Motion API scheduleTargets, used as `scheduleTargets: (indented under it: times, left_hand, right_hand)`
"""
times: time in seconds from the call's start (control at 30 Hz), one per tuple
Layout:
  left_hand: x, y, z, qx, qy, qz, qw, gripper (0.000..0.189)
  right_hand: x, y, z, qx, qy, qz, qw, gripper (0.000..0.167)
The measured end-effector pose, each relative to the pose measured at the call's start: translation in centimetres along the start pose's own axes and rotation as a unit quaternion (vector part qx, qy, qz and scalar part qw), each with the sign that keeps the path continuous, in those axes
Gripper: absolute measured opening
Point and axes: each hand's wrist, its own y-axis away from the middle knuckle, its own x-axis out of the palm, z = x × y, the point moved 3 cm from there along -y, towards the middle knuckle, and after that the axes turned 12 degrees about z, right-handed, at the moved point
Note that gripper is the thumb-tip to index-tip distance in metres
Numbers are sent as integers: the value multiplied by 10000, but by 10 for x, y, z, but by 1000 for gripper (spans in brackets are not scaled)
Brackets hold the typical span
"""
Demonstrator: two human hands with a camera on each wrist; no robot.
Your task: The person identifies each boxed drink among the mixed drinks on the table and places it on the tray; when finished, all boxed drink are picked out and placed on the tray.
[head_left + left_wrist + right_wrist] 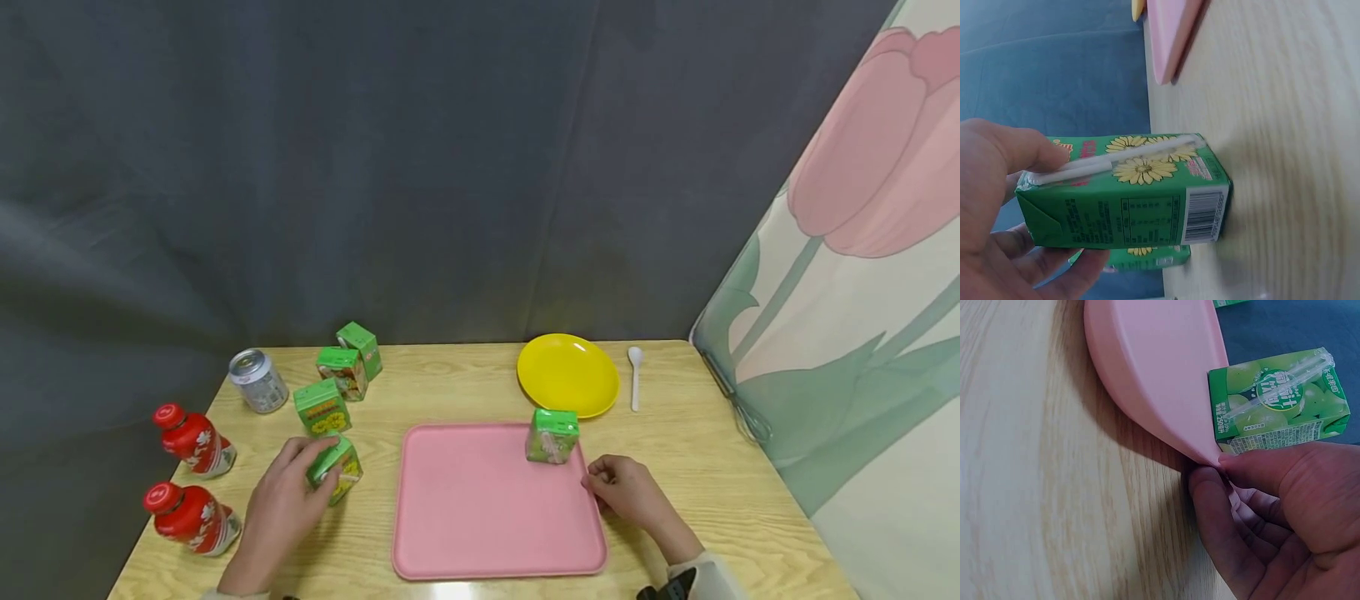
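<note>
The wooden table (750, 508) holds the pink tray (495, 508), which sits between my two hands. My left hand (281, 500) is bent partway, with thumb and fingers gripping the daisy box (342, 477). My right hand (630, 492) is mostly closed and pinches the tray's right edge. The daisy box is left of the tray, so my left hand is the near one. Its long side goes up and down; I can't tell if its bottom touches the table. A white straw (1091, 166) slants across its side.
</note>
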Motion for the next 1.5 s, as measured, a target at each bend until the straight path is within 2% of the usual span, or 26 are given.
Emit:
scheduleTargets:
  times: [0.17, 0.23, 0.4, 0.53, 0.7, 0.83, 0.93, 1.07, 1.23, 1.5]
  left_hand:
    - [1, -9, -6, 21, 30, 147, 9999, 38]
    - [2, -14, -9, 128, 33, 193, 9997, 38]
    - [2, -32, -22, 669, 80, 338, 9972, 39]
    - [3, -48, -39, 1085, 222, 693, 9914, 39]
    - [12, -69, -66, 1724, 507, 1249, 9758, 36]
    - [31, -84, -87, 2317, 709, 1597, 9570, 34]
    - [45, -95, -102, 2623, 924, 1807, 9434, 32]
    - [61, -107, -116, 2725, 1190, 2038, 9328, 31]
    - [77, -119, -127, 2584, 1444, 2373, 9252, 31]
    - [91, -123, -129, 2365, 1642, 2572, 9225, 31]
  right_hand:
    - [1, -1, -1, 29, -28, 19, 10000, 7]
    - [1, -2, -1, 26, 12, 19, 10000, 7]
    - [0, -3, -4, 7, 40, 17, 10000, 7]
    - [0, -4, -6, 16, 22, 24, 10000, 5]
    - [-1, -4, -5, -88, 45, 26, 9999, 4]
    - [-2, -2, -5, -58, 45, 16, 10000, 5]
    - [-2, -1, -4, -53, 7, 25, 10000, 6]
    - [0, -3, -3, -95, -63, 71, 9999, 6]
    - [0, -4, -4, -83, -139, 107, 9998, 5]
    - [-2, -3, -6, 2, -304, 192, 9994, 6]
